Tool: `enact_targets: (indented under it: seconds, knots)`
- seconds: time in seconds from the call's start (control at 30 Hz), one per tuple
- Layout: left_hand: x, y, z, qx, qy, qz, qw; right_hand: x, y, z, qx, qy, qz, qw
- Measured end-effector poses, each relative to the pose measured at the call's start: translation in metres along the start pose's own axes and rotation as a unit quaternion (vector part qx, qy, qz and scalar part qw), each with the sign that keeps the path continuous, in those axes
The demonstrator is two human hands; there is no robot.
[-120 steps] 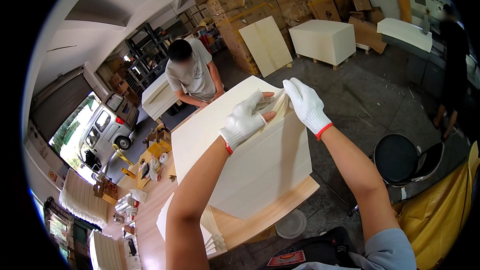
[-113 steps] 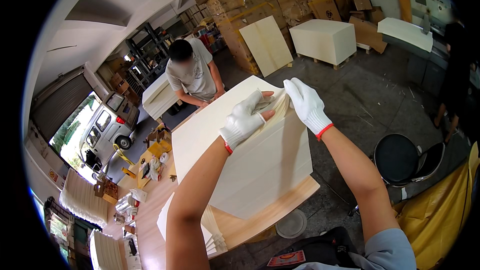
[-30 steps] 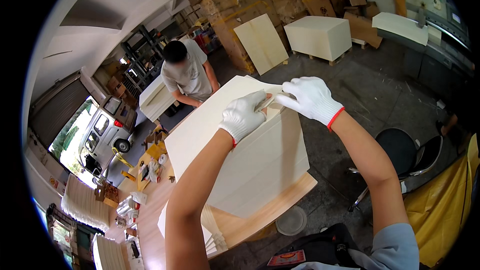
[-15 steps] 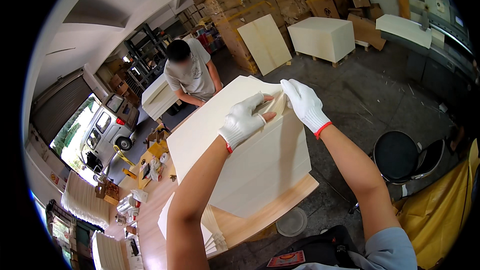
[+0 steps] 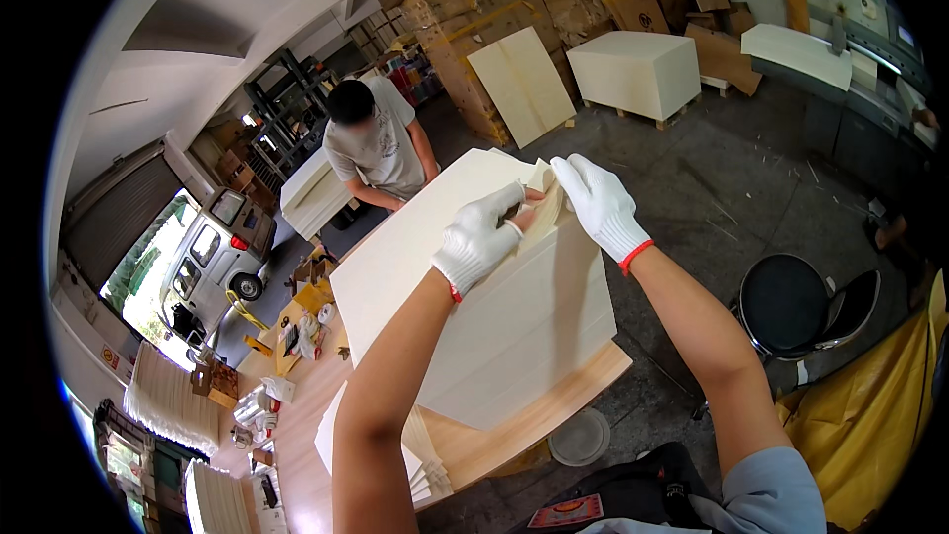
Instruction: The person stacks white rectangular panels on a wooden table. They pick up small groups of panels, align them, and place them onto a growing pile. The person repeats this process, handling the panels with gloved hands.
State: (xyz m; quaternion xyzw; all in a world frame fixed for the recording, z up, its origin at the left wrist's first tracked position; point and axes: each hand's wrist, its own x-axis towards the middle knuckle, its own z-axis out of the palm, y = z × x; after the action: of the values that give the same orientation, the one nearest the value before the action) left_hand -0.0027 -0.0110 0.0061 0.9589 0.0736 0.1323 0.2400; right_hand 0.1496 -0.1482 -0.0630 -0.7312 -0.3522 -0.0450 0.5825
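A thick stack of large cream paper sheets (image 5: 494, 307) lies on a wooden table (image 5: 554, 415). Both my hands wear white gloves. My left hand (image 5: 479, 237) pinches the lifted far corner of the top sheets (image 5: 546, 200). My right hand (image 5: 598, 203) holds the same curled corner from the right side, fingers closed over the sheet edges. The corner is bent up off the stack.
Another person in a grey shirt (image 5: 376, 138) works at a second paper stack (image 5: 311, 193) beyond mine. A black stool (image 5: 791, 302) stands to the right on the concrete floor. A white paper block on a pallet (image 5: 633, 69), leaning boards (image 5: 519, 84) and a van (image 5: 203, 257) are farther off.
My right hand shifted slightly along the lifted corner and back; both hands stay on the corner of the top sheets. The stack has not moved.
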Motion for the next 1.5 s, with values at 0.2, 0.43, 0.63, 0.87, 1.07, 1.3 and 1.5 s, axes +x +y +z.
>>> enact_targets:
  seconds: [0.2, 0.43, 0.63, 0.87, 1.07, 1.3, 1.5]
  knots:
    - [-0.001, 0.007, 0.003, -0.024, 0.011, -0.002, 1.0, 0.001, 0.003, 0.001, -0.011, 0.015, -0.005, 1.0]
    - [-0.001, -0.003, 0.005, -0.005, 0.052, 0.067, 0.996, -0.001, -0.002, 0.0, 0.01, 0.0, 0.013, 1.0]
    - [-0.003, 0.014, 0.001, 0.019, 0.004, -0.003, 1.0, -0.001, 0.0, -0.001, 0.005, -0.004, 0.017, 1.0]
    - [-0.003, 0.01, 0.001, 0.003, 0.008, 0.002, 1.0, -0.003, -0.003, -0.001, -0.004, 0.002, 0.017, 1.0]
    - [-0.006, 0.011, 0.002, -0.005, 0.051, 0.067, 0.996, -0.004, -0.006, -0.003, 0.011, -0.003, 0.033, 0.999]
    - [-0.004, 0.013, 0.0, 0.016, 0.0, 0.005, 1.0, -0.004, -0.001, 0.0, 0.017, 0.009, 0.025, 1.0]
    - [-0.006, 0.021, -0.001, 0.025, 0.005, -0.007, 1.0, -0.004, -0.002, -0.001, 0.018, 0.008, 0.023, 1.0]
